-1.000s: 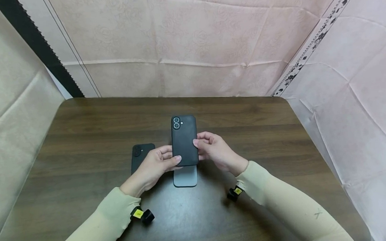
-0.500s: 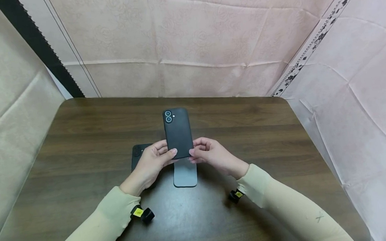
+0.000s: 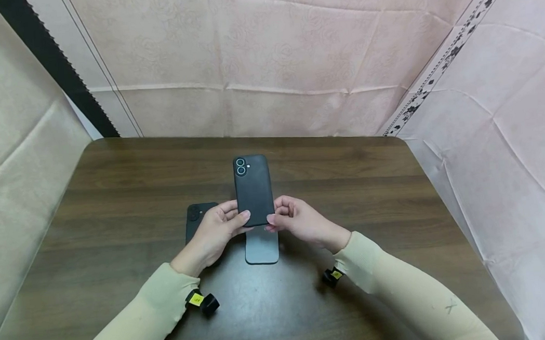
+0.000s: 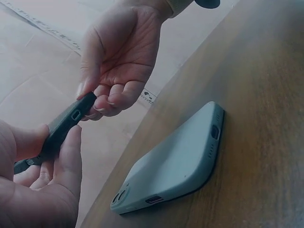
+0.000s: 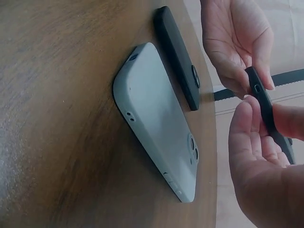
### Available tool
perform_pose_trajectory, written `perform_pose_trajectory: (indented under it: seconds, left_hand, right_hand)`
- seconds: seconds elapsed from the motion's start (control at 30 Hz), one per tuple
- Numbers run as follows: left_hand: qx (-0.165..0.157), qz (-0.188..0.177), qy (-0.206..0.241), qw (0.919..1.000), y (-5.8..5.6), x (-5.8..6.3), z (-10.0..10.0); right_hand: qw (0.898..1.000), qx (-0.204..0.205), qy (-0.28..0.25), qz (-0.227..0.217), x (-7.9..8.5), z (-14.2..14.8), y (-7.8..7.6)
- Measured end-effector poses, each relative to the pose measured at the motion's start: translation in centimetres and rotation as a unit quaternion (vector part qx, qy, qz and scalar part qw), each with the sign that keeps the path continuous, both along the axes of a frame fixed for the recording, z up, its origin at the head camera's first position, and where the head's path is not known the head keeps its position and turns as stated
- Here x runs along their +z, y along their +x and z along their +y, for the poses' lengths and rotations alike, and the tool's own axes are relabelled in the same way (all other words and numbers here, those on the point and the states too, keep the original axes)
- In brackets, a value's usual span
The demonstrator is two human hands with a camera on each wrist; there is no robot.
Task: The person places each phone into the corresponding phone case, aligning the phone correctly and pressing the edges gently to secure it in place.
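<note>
A black phone case [image 3: 254, 192] with two light-ringed camera circles is held up above the table, its back toward the head camera. Whether a phone sits inside, I cannot tell. My left hand [image 3: 212, 228] grips its lower left side, thumb on the back and fingers behind. With thumb and fingers, my right hand [image 3: 304, 222] pinches the lower right corner. The port cutout [image 4: 76, 115] in its bottom edge shows in the left wrist view. Below lies a grey phone case [image 3: 261, 246], partly covered by the black one in the head view.
Another black phone case [image 5: 175, 57] lies on the table left of the grey one, partly hidden by my left hand in the head view. The brown wooden table [image 3: 348, 186] has pale cloth [image 3: 294, 59] hung behind it and at both sides.
Both hands have carried the black phone case slightly away from me and left, baring more of the grey one. My right hand's grip has shifted from its side down to the lower corner.
</note>
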State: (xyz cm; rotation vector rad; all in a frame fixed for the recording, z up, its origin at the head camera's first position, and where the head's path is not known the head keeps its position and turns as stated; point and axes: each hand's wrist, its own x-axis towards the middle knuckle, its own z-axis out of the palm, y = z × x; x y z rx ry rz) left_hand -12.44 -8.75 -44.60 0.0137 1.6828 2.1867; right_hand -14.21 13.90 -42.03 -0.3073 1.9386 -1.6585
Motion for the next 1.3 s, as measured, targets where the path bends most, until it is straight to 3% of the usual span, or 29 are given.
perform_pose_trajectory:
  seconds: [0.2, 0.47, 1.3]
  left_hand:
    - [-0.004, 0.002, -0.001, 1.0000, 0.0, -0.3, 0.0]
    - [-0.008, 0.006, -0.006, 0.9999, 0.3, -0.1, 0.2]
    - [-0.109, 0.031, -0.017, 0.9935, 1.4, -0.5, 0.8]
  right_hand:
    - [1.000, -0.001, -0.019, -0.010, -0.1, -0.1, 0.1]
    - [0.998, -0.056, -0.033, -0.003, -0.3, 0.3, -0.5]
    - [0.992, -0.110, -0.044, 0.031, 0.9, 0.9, -2.0]
